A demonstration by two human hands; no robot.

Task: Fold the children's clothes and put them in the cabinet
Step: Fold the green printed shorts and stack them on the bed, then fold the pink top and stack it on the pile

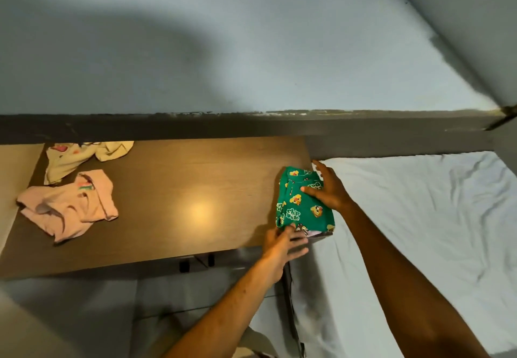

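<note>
A folded green garment (305,203), printed with cartoon figures and white lettering, lay at the right edge of the brown tabletop (179,189), near its front right corner and just beside the bed (419,217) with its wrinkled white sheet. A paler layer of cloth showed under the green fold at the near edge.

The right hand (328,189) rested flat on top of the green garment, its grip spread, fingers fanned out and pressing down, the thumb lying across the cloth toward the left. The left hand (282,245) sat at the near edge of the same garment, at the front edge of the tabletop; its fingertips touched the lower hem, the grip loosely spread, and whether it pinched the cloth could not be told.

On the far left of the tabletop lay two unfolded pieces: a crumpled pink garment (70,206) toward the front, and a cream garment (81,159) with small coloured prints behind it, against the back edge. The two touched or nearly touched. A bright patch of reflected light sat on the bare middle of the tabletop, well apart from all the clothes.
</note>
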